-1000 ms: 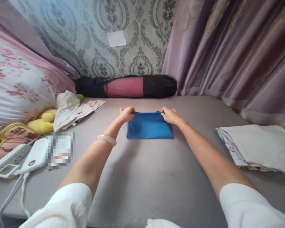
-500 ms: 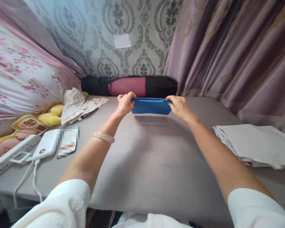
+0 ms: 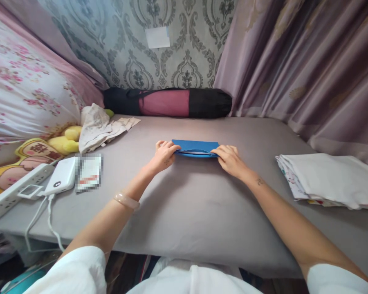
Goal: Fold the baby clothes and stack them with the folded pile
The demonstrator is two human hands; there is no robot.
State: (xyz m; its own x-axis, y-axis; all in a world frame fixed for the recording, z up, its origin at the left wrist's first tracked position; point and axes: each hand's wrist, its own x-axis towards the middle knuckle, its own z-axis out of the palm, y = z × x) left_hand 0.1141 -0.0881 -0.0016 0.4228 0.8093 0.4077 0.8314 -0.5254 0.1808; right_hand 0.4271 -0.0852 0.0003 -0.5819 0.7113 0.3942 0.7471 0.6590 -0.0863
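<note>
Two hands lowered | our left hand (image 3: 164, 157), right hand (image 3: 230, 160) | fingers grasp folded blue cloth (image 3: 196, 146) | now flat on grey mattress (image 3: 196, 204)

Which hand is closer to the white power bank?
Left. The left hand is at the near end of the folded blue cloth, with the white power bank off to its left. The right hand is farther away, at the cloth's opposite end.

The flat item (image 3: 88, 173) beside the power bank (image 3: 61, 176) is pixelated, unreadable.
</note>
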